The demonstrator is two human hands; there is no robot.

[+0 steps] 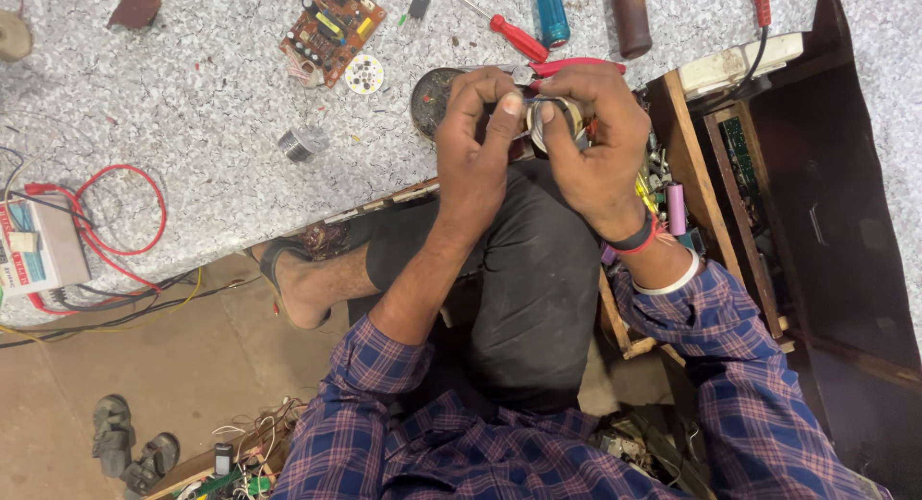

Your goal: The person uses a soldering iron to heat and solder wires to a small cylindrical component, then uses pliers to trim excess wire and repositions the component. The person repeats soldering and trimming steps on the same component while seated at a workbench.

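Both my hands meet over the edge of a speckled grey worktop [192, 106]. My left hand [477, 145] and my right hand [595, 140] together pinch a small round metal part [549, 118], mostly hidden by the fingers. My thumbs press on it from the near side. Behind the left hand lies a dark round disc [430, 97]. Red-handled pliers [567, 68] lie just beyond my right knuckles.
A brown circuit board [332, 29], a small white round LED board [364, 75], a red screwdriver [509, 34], a blue handle [551, 12] and a solder roll [300, 143] lie on the worktop. Red wires [115, 212] and a meter [34, 250] are at left. An open wooden drawer [701, 173] holds parts at right.
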